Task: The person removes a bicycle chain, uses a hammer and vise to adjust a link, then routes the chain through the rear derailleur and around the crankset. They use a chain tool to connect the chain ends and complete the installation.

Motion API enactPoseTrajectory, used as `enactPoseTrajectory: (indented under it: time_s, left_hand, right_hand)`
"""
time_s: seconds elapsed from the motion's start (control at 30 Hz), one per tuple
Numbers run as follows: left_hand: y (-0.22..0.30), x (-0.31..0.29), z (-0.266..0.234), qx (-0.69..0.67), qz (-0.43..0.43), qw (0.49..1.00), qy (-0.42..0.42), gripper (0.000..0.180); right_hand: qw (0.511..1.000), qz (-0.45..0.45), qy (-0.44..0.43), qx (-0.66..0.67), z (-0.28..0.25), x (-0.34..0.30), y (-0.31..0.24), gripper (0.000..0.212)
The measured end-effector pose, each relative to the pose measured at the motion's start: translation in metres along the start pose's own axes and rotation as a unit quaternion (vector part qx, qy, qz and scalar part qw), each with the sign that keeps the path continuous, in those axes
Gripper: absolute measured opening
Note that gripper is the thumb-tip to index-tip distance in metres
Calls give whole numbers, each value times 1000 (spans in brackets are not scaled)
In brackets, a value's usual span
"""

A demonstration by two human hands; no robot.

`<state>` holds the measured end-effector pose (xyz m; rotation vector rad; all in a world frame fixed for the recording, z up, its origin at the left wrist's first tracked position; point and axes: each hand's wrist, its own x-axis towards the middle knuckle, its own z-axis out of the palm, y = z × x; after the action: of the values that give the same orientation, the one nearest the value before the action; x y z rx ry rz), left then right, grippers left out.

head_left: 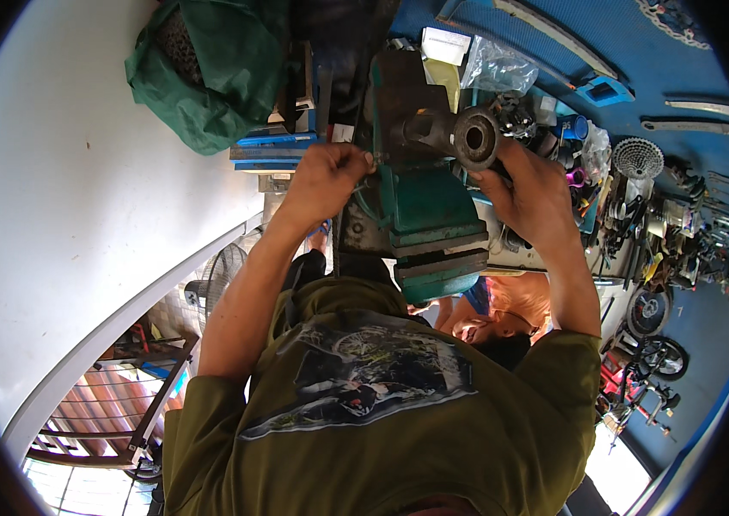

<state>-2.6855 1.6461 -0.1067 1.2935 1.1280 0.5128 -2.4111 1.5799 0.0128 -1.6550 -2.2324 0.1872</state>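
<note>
L to R: crumpled green cloth bag (210, 73) at rear, left hand (323, 179) w/ fingers curled tight on a small part at the green metal bench vise (420, 206), dark steel tube (455, 135) clamped in vise, right hand (529, 191) fingers closed around tube's open end.

Vise (420, 202) at centre, metal tube (455, 135) clamped in it, open end pointing right. Left hand (323, 179) at vise's left side; right hand (529, 191) just right of tube end. Cloth bundle (210, 73) far left. Cassette sprocket (637, 157) and small tools (674, 232) on tabletop (691, 86), right.
</note>
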Motion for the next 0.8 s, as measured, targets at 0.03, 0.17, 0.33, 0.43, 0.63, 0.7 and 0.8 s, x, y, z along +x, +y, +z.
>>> enactPoseTrajectory:
  time_s: [0.03,0.17,0.33,0.43,0.63,0.7,0.8]
  left_hand:
    - [-2,0,0,1,3,1000,2,25]
    - [3,-1,1,0,0,1000,0,25]
    - [7,-3,0,2,-9,1000,4,25]
    - [9,-4,0,0,-7,1000,2,25]
    - [10,-3,-1,22,-22,1000,1,24]
    - [8,-3,0,13,-2,1000,1,24]
    - [2,-1,0,6,2,1000,1,24]
  right_hand:
    - [1000,-9,-5,1,4,-1,2,38]
    - [996,-29,-66,-55,22,-6,9,38]
    - [1000,-14,9,-24,1,0,3,37]
    - [1000,-15,17,3,4,-2,5,38]
    - [995,-14,-55,-84,13,-1,7,37]
    - [997,-6,-27,-68,7,0,5,37]
    - [1000,-4,11,-18,3,-1,5,37]
